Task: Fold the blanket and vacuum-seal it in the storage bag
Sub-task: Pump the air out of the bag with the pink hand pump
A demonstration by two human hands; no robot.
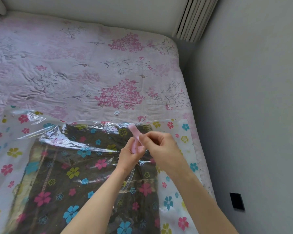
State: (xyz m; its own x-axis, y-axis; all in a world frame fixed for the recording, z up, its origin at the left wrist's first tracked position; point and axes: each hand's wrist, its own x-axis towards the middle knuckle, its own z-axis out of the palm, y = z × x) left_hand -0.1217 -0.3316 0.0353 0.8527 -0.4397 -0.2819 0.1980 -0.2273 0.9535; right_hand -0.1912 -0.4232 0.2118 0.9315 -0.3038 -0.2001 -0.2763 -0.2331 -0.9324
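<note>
Soft, even daylight, moderately bright, no hard shadows anywhere. Source looks to be off the upper left, though I can't tell for sure. Wall [254, 98] on the right falls off to a dull grey, darkest in the gap along the bed [91, 65] edge. Glare streaks on the bag [15, 132] where the clear film creases, strongest at the upper left folds and along its top edge. Blanket [57, 174] under the film reads low-contrast and hazy. Wide-angle bend: bed edge and wall lines curve toward the frame borders. Right hand [161, 146] and the pink clip [134, 137] are slightly smeared by motion blur; left hand [130, 156] is sharper. Overall detail soft, compression visible.
</note>
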